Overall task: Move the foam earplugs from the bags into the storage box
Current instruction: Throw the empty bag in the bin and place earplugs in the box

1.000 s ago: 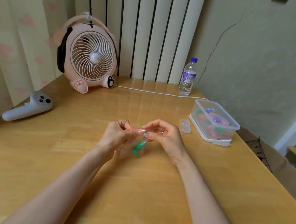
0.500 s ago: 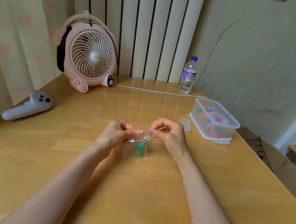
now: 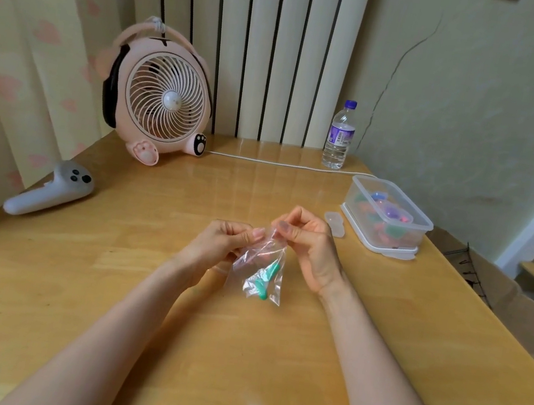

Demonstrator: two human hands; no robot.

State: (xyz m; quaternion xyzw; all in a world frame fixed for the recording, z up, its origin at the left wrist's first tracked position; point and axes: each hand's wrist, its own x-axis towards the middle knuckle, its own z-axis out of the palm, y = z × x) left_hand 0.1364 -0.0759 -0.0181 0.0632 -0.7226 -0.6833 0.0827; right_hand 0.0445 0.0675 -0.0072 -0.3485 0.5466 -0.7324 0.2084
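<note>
Over the last second the small clear plastic bag [image 3: 259,270] at the centre of the frame has unfurled. It now hangs full length, with the green foam earplugs [image 3: 264,283] sunk to its lower end. The left hand [image 3: 217,247] and right hand [image 3: 308,243] each pinch one side of its top edge, apparently pulling the mouth open. The clear lidless plastic storage box [image 3: 355,189], at right, waits for them.

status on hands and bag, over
Both pinching bag top: left hand, right hand. Green earplugs inside, not yet out. Open box at right, small clear piece on table before it.
</note>
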